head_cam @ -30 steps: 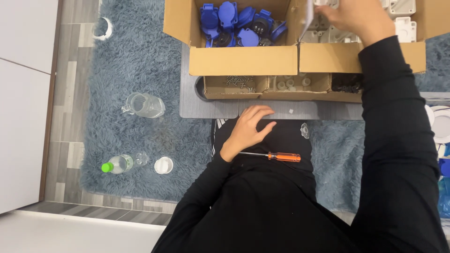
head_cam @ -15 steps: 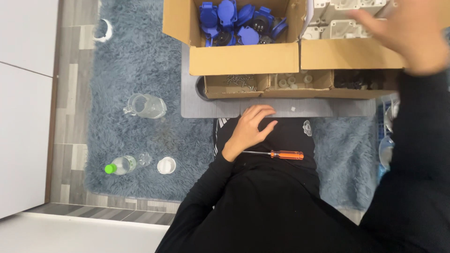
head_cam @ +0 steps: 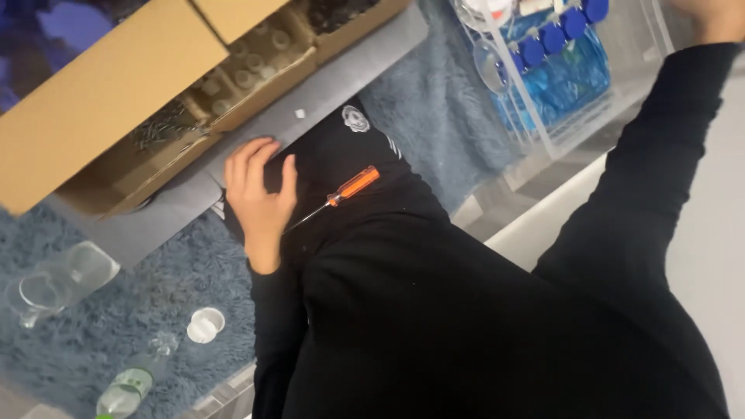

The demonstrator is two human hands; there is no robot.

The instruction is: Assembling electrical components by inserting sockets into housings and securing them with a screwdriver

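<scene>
On the black-clothed lap, the left hand [head_cam: 260, 194] rests flat with fingers loosely spread, holding nothing, just beside the orange-handled slim metal screwdriver [head_cam: 335, 198], while the right hand [head_cam: 718, 15] reaches off-frame, its fingers hidden.

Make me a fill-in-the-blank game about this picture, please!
1. The screwdriver lying on the person's lap has a handle coloured ____.
2. The left hand rests flat beside the screwdriver and holds ____.
3. The rug under the glass jug is fluffy and coloured ____.
4. The clear bin near the right hand holds parts coloured ____.

Missing words: orange; nothing; blue; blue
</scene>
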